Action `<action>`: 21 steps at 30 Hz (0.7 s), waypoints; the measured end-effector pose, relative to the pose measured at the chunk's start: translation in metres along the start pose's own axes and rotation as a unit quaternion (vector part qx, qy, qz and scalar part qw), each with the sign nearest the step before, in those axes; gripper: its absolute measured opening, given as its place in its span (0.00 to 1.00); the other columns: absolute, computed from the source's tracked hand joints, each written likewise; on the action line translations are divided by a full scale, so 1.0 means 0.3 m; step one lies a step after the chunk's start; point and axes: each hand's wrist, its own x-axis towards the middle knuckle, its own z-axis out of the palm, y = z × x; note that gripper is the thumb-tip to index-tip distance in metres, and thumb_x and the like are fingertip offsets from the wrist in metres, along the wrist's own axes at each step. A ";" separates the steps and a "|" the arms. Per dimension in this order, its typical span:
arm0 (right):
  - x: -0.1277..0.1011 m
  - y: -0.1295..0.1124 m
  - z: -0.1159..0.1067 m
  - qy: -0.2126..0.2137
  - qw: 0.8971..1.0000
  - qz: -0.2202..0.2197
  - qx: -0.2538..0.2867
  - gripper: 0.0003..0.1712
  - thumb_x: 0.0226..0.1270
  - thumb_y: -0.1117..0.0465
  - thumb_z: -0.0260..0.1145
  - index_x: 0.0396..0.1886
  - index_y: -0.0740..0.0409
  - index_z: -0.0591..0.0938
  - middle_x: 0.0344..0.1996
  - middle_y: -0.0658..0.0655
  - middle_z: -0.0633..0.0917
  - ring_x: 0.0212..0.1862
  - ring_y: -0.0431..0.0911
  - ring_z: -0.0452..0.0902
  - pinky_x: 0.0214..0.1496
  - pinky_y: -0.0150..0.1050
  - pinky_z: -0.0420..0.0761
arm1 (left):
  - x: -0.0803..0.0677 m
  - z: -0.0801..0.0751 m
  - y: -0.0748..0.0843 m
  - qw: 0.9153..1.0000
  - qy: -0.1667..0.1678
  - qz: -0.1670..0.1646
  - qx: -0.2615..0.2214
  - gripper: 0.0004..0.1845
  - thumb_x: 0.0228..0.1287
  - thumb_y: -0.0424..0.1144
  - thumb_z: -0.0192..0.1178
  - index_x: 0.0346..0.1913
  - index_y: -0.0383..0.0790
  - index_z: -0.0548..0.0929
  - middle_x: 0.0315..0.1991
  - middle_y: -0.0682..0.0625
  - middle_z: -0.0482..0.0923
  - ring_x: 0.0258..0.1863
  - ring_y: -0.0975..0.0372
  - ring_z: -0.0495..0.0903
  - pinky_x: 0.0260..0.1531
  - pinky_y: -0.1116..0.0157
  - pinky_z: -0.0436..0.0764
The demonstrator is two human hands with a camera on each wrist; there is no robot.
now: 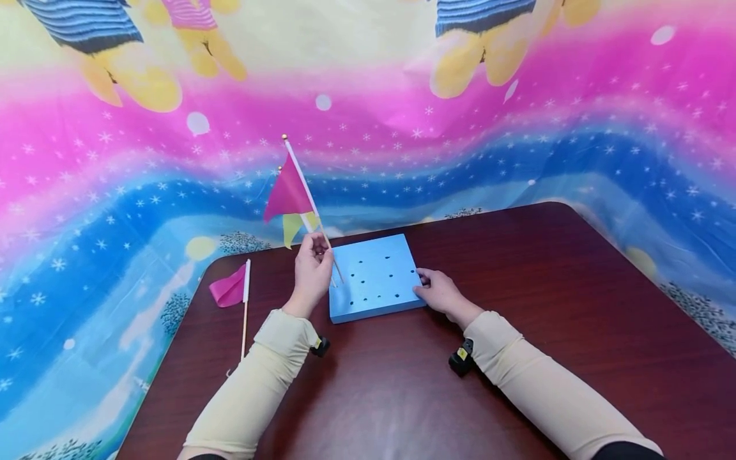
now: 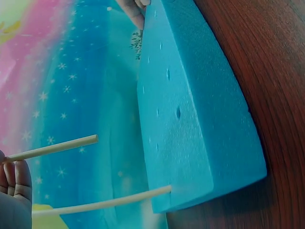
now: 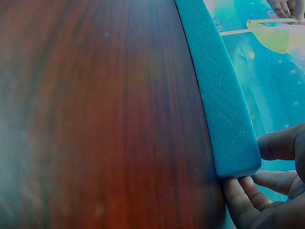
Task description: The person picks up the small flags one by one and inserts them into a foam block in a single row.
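Note:
A blue foam block (image 1: 374, 287) with several small holes in its top lies flat on the table. My left hand (image 1: 312, 271) pinches the wooden stick of a pink triangular flag (image 1: 287, 188) above the block's left side. In the left wrist view that stick's lower end (image 2: 90, 140) hangs free, apart from the foam. Behind it, a yellow flag (image 1: 292, 229) stands with its stick (image 2: 119, 202) in a hole near the block's left edge. My right hand (image 1: 439, 291) grips the block's right side, thumb and fingers (image 3: 240, 198) at its corner.
Another pink flag (image 1: 229, 287) lies on the dark wooden table (image 1: 379, 383) to the left, partly hidden by my left sleeve. A colourful printed cloth (image 1: 368, 128) hangs behind the table's far edge.

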 end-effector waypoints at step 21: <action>-0.004 0.000 0.006 0.008 1.000 0.007 0.002 0.32 0.77 0.67 0.60 0.76 0.72 0.65 0.61 0.69 0.75 0.59 0.58 0.72 0.62 0.53 0.76 | 0.007 0.125 -0.108 0.998 -0.021 0.010 0.050 0.07 0.71 0.21 0.54 0.48 0.29 0.75 0.43 0.38 0.75 0.47 0.46 0.81 0.49 0.50 0.83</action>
